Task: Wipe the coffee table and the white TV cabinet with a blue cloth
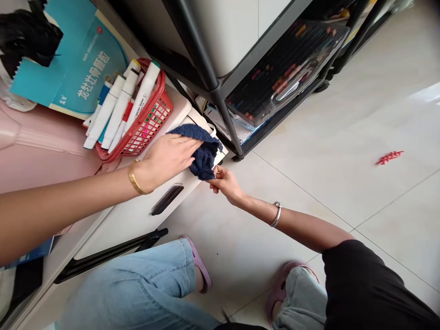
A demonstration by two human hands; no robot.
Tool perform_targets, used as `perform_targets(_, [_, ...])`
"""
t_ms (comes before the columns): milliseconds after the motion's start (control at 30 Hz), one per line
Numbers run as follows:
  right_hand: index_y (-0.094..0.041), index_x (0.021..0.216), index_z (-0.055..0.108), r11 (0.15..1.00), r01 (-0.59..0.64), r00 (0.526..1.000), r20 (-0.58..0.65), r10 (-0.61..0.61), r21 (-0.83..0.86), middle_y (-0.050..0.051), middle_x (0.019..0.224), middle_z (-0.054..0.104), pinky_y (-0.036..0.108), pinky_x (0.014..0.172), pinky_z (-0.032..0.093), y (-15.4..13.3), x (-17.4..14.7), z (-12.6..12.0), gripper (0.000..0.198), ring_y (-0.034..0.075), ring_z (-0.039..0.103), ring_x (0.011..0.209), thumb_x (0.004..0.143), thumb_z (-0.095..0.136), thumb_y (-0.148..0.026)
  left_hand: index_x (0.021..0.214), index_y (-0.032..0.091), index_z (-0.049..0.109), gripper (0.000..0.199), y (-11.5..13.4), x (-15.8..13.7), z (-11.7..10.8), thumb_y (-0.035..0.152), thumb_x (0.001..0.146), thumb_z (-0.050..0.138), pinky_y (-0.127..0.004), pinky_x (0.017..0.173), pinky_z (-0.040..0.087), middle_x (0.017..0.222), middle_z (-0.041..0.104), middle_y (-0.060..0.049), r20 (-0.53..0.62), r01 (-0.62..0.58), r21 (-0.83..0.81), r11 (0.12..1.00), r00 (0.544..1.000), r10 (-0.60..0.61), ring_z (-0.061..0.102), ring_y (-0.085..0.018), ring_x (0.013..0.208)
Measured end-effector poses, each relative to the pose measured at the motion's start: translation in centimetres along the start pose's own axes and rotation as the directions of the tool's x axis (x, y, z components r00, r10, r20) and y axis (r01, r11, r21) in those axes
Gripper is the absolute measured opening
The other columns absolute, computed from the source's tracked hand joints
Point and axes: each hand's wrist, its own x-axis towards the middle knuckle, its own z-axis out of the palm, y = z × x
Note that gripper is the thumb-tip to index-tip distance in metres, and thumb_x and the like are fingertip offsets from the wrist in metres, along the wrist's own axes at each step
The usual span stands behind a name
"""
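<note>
A dark navy cloth (205,158) is bunched over the far corner of a white drawer unit. My left hand (172,156), with a gold bracelet at the wrist, lies on it with fingers stretched out and pressed together. At the cloth's near lower edge, my right hand (223,182) has its fingers closed in a pinch on the fabric. The unit's front has a dark recessed handle (167,200) just below my left hand. The drawer unit's surface under the cloth is mostly hidden.
A red basket (151,120) of white markers (110,110) stands beside my left hand, with a blue box (74,68) behind. A black-framed wheeled rack (220,87) borders the cloth on the far side. A small red object (389,157) lies on the tiled floor (343,119).
</note>
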Motion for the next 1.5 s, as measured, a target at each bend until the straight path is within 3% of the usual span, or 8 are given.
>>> perform_targets(133, [-0.023, 0.068, 0.045, 0.999, 0.039, 0.997, 0.062, -0.041, 0.034, -0.01, 0.048, 0.056, 0.015, 0.037, 0.042, -0.2, -0.1, 1.0, 0.046, 0.007, 0.053, 0.041, 0.062, 0.089, -0.034, 0.144, 0.018, 0.058, 0.058, -0.6, -0.8, 0.0, 0.052, 0.099, 0.042, -0.054, 0.119, 0.033, 0.139, 0.063, -0.015, -0.05, 0.081, -0.094, 0.992, 0.995, -0.086, 0.05, -0.037, 0.141])
perform_targets(300, [-0.023, 0.069, 0.045, 0.999, 0.044, 0.999, 0.03, -0.044, -0.002, -0.01, 0.047, 0.056, 0.015, 0.037, 0.039, -0.3, -1.0, 0.3, 0.046, 0.006, 0.05, 0.039, 0.066, 0.088, -0.038, 0.144, 0.013, 0.058, 0.053, 0.6, 1.9, 6.1, 0.025, 0.095, 0.043, -0.048, 0.116, 0.039, 0.14, 0.063, -0.02, 0.018, 0.046, -0.079, 0.996, 0.999, -0.045, 0.053, -0.034, 0.139])
perform_targets(367, [-0.023, 0.069, 0.045, 0.999, 0.031, 1.0, -0.001, -0.031, -0.019, -0.01, 0.047, 0.057, 0.015, 0.037, 0.039, -0.3, -1.4, -0.2, 0.045, 0.006, 0.05, 0.039, 0.065, 0.088, -0.037, 0.143, 0.014, 0.058, 0.053, 1.0, 2.6, 7.1, 0.022, 0.093, 0.044, -0.047, 0.117, 0.039, 0.139, 0.063, -0.02, 0.035, 0.044, -0.073, 0.996, 0.999, -0.041, 0.053, -0.033, 0.139])
perform_targets(667, [-0.023, 0.068, 0.047, 1.0, 0.025, 1.0, 0.014, -0.024, -0.016, -0.008, 0.046, 0.06, 0.015, 0.037, 0.038, 0.0, -0.7, 0.8, 0.037, 0.006, 0.05, 0.037, 0.064, 0.083, -0.031, 0.158, 0.009, 0.036, 0.064, 0.1, -1.5, -0.2, 0.045, 0.106, 0.029, -0.056, 0.119, 0.031, 0.151, 0.053, -0.021, -0.037, 0.027, 0.205, 0.978, 0.999, -0.02, 0.046, -0.038, 0.145])
perform_targets(833, [-0.023, 0.07, 0.047, 0.999, 0.031, 0.999, 0.011, -0.031, -0.02, -0.009, 0.046, 0.059, 0.016, 0.036, 0.038, 0.0, -0.7, 0.6, 0.039, 0.007, 0.05, 0.038, 0.064, 0.084, -0.033, 0.158, -0.001, 0.033, 0.061, 1.4, 0.2, 3.4, 0.029, 0.105, 0.038, -0.041, 0.114, 0.038, 0.151, 0.054, -0.025, 0.087, 0.01, 0.447, 0.895, 0.995, -0.054, 0.049, -0.031, 0.142])
perform_targets(1000, [-0.023, 0.069, 0.045, 0.997, 0.012, 0.999, -0.041, -0.015, -0.073, -0.009, 0.045, 0.058, 0.016, 0.036, 0.035, 0.0, -1.7, -0.4, 0.045, 0.006, 0.047, 0.037, 0.063, 0.087, -0.038, 0.154, -0.004, 0.041, 0.059, 1.6, 2.0, 7.1, 0.01, 0.097, 0.041, -0.035, 0.111, 0.041, 0.151, 0.056, -0.022, 0.195, -0.066, 0.473, 0.878, 0.98, -0.031, 0.052, -0.027, 0.139])
perform_targets(1333, [-0.023, 0.068, 0.046, 0.998, 0.059, 0.998, -0.001, -0.059, -0.038, -0.008, 0.046, 0.059, 0.016, 0.036, 0.036, -0.6, -0.8, 1.2, 0.044, 0.006, 0.048, 0.036, 0.062, 0.087, -0.038, 0.16, 0.001, 0.033, 0.062, 1.2, -0.6, 3.1, 0.027, 0.104, 0.035, -0.05, 0.13, 0.021, 0.16, 0.047, -0.021, -0.163, 0.088, 0.416, 0.905, 0.986, -0.021, 0.038, -0.03, 0.152])
perform_targets(1500, [-0.023, 0.069, 0.046, 0.998, 0.055, 0.998, 0.008, -0.055, -0.02, -0.008, 0.046, 0.06, 0.016, 0.036, 0.036, -0.6, -0.8, 1.3, 0.044, 0.005, 0.048, 0.036, 0.062, 0.087, -0.038, 0.163, 0.007, 0.027, 0.063, 1.4, 0.9, 3.6, 0.021, 0.102, 0.034, -0.048, 0.131, 0.02, 0.162, 0.045, -0.016, -0.132, 0.064, 0.4, 0.914, 0.991, -0.012, 0.034, -0.027, 0.155])
